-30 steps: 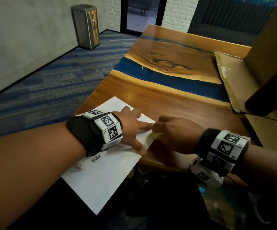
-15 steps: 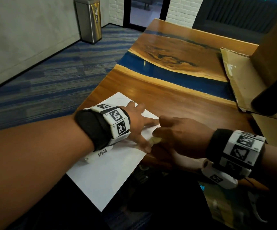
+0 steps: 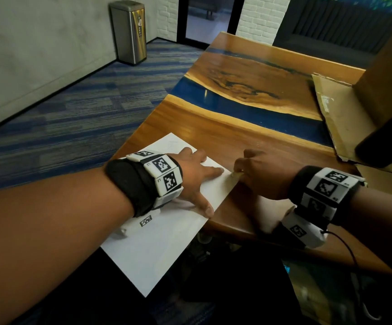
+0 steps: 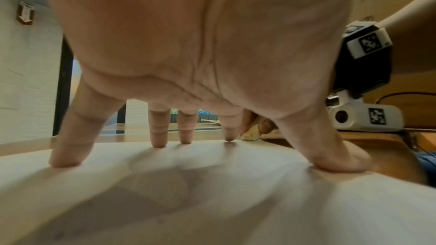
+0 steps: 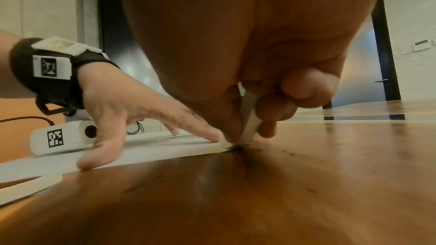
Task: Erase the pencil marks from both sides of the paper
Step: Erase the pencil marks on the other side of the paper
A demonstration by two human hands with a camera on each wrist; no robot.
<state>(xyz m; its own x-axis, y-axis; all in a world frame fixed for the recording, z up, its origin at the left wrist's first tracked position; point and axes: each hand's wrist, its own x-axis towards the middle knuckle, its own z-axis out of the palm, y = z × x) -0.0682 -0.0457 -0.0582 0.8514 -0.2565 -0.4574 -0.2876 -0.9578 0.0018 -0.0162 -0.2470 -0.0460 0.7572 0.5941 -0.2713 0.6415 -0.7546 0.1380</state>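
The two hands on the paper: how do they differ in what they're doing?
The left hand lies spread, fingers straight, pressing the paper flat; the right hand is curled, pinching an eraser. The left hand rests wholly on the sheet; the right works at its edge, over the table. Both wear marker-covered wristbands.

the paper (image 3: 166,242) overhangs the table's (image 3: 249,141) near-left corner, cardboard (image 3: 335,118) lying at its far right.
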